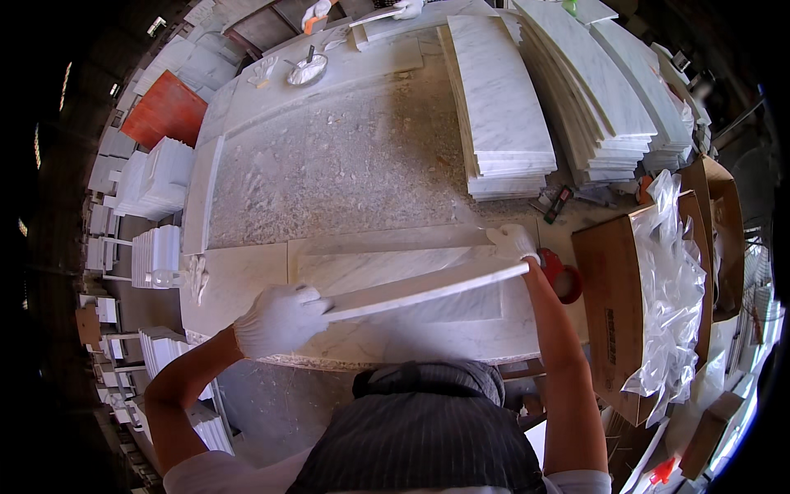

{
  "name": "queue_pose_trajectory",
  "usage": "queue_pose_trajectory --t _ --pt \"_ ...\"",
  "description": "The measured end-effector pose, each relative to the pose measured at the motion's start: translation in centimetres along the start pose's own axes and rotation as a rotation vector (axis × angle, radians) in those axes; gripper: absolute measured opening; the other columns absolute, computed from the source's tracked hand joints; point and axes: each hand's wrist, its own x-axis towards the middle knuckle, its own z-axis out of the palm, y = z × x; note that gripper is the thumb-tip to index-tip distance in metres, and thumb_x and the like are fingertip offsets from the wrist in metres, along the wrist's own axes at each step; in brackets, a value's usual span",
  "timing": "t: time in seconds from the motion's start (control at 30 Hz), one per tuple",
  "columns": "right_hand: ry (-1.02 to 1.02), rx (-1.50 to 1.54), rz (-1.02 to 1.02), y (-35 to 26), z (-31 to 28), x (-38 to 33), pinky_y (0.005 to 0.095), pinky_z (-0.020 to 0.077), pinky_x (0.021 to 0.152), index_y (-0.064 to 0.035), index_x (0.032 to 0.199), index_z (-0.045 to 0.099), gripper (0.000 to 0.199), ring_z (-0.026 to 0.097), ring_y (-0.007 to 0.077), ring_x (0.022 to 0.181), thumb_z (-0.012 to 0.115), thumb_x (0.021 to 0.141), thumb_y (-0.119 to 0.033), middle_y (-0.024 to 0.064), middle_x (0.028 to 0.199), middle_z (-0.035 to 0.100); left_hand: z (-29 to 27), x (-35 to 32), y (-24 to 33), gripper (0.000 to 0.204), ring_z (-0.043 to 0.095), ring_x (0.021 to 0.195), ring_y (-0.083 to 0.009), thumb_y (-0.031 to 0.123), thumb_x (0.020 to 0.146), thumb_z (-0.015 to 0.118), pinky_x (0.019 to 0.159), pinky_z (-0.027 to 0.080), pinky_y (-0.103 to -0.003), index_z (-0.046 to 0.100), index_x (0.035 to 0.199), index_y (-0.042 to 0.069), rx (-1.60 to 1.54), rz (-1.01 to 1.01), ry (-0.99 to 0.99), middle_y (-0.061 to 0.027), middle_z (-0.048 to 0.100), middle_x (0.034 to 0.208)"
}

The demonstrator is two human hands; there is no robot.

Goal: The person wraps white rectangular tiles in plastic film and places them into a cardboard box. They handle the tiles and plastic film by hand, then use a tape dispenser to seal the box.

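Note:
Both my hands wear white gloves and hold a long white marble slab (428,292) tilted up on edge above the workbench (329,165). My left hand (278,319) grips the slab's left end. My right hand (513,242) grips its right end, near a red tape roll (563,276). Beneath the lifted slab lie other pale marble pieces (387,263) flat on the bench.
Stacks of white marble slabs (502,115) fill the bench's far right. A metal bowl (307,71) sits at the far end, where another person's gloved hands (407,8) work. A cardboard box with plastic wrap (658,288) stands on the right. Smaller tile stacks (160,177) line the left.

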Motion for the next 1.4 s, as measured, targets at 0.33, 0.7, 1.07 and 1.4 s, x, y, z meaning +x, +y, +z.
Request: queue_pose_trajectory --t 0.33,0.7,1.07,1.4 --pt "0.068 -0.013 -0.066 1.2 0.5 0.7 0.0407 0.046 0.067 0.0044 0.084 0.07 0.046 0.062 0.0234 0.07 0.065 0.086 -0.041 0.0181 0.074 0.065 6.1 3.6 0.5 0.032 0.057 0.08 -0.015 0.01 0.072 0.067 0.071 0.057 -0.033 0.068 0.104 0.014 -0.069 -0.072 0.306 -0.0029 0.049 0.077" --pt "0.049 0.08 -0.02 0.0 -0.1 -0.3 0.0363 0.0458 0.067 0.0041 0.083 0.07 0.043 0.058 0.0194 0.07 0.066 0.086 -0.039 0.0127 0.074 0.064 14.1 6.7 2.5 0.027 0.056 0.1 -0.0218 0.015 0.074 0.067 0.097 0.047 -0.049 0.066 0.1 0.022 0.095 -0.048 0.488 0.0005 0.056 0.102" --pt "0.069 0.081 -0.054 0.4 0.2 -0.2 0.0363 0.0448 0.066 0.0046 0.08 0.068 0.042 0.055 0.0177 0.068 0.065 0.087 -0.036 0.0106 0.072 0.063 18.5 8.5 4.9 0.036 0.046 0.122 -0.0265 0.03 0.079 0.069 0.103 0.031 -0.064 0.064 0.114 0.026 -0.097 -0.396 0.408 -0.0052 0.052 0.125" --pt "0.056 0.085 -0.016 0.4 0.4 0.0 0.0329 0.0439 0.066 0.0039 0.081 0.069 0.037 0.054 0.0134 0.07 0.066 0.088 -0.033 0.006 0.071 0.062 17.3 16.1 7.4 0.082 0.032 0.14 -0.0333 0.067 0.074 0.066 0.113 0.017 -0.069 0.051 0.142 0.024 -0.211 -0.207 0.274 -0.0106 0.042 0.148"
